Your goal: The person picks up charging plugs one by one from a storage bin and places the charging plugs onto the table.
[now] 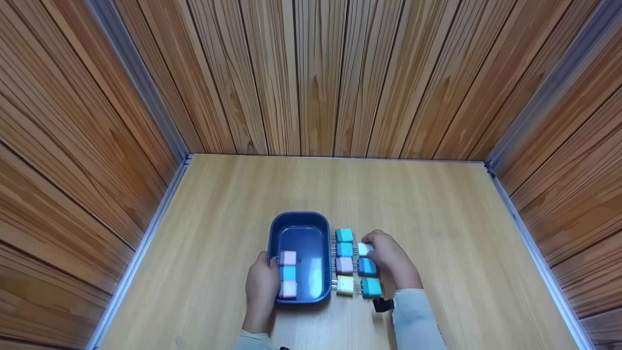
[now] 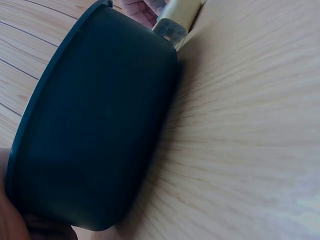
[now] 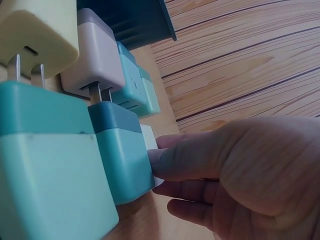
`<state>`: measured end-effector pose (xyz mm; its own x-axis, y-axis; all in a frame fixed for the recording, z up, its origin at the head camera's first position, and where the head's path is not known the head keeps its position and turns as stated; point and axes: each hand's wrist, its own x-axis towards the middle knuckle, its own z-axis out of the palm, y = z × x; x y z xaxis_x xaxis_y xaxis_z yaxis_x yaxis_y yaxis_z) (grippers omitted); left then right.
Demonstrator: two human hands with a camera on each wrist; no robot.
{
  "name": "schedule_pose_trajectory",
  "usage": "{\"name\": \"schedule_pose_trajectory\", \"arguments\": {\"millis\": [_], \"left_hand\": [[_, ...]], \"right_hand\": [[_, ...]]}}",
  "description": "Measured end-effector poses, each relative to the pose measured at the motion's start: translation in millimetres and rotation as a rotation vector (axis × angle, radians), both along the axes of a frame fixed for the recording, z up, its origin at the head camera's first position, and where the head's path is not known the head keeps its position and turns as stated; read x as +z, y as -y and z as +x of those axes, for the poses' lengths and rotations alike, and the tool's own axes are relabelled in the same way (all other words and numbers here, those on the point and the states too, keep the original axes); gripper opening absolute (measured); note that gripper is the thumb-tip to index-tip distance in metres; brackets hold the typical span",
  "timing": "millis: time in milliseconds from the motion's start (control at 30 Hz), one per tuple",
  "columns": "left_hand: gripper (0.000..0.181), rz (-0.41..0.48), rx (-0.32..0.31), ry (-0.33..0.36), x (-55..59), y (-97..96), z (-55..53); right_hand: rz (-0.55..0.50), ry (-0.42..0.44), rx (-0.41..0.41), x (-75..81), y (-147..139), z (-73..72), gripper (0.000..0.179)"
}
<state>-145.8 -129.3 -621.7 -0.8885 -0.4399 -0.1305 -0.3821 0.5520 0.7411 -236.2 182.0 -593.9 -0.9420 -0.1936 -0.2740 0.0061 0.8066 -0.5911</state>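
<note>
A dark blue plastic bin [image 1: 320, 228] stands on the table, with two pink charger plugs and a blue one in a row along its left side. My left hand [image 1: 262, 281] grips the bin's left wall, thumb at the rim. To the bin's right, my right hand [image 1: 391, 257] pinches a white charger plug [image 1: 365, 249] between thumb and fingers. Just nearer lies a blue charger plug [image 3: 125, 157], then a teal charger plug [image 1: 371, 288]. Between these and the bin runs a column: a teal plug [image 1: 344, 235], a blue plug [image 1: 344, 250], a pink plug [image 3: 95, 57] and a yellow plug [image 1: 345, 285].
The light wooden table [image 1: 218, 209] is enclosed by wood-panelled walls [image 1: 316, 82] at the back and both sides. Metal edging [image 1: 141, 257] runs along the table's left side. A black strap piece [image 1: 383, 305] is by the right wrist.
</note>
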Motion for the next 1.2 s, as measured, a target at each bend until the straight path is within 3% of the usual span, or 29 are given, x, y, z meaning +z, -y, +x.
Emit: {"name": "schedule_pose_trajectory", "arguments": {"millis": [433,767,1000,1200], "left_hand": [[0.017,0.012,0.001,0.010,-0.9,-0.3,-0.5],[0.018,0.004,0.010,0.016,-1.3,0.0,-1.0],[0.031,-0.002,0.013,0.035,0.3,-1.8,-1.3],[0.027,-0.002,0.010,0.044,0.5,-1.4,-1.3]], "right_hand": [[-0.028,-0.037,-0.021,5.3,1.6,3.4,0.033],[-0.019,-0.120,-0.004,25.4,8.1,11.4,0.035],[0.006,-0.180,0.019,41.4,16.5,19.6,0.040],[0.000,-0.222,0.039,49.9,25.6,26.0,0.041]]}}
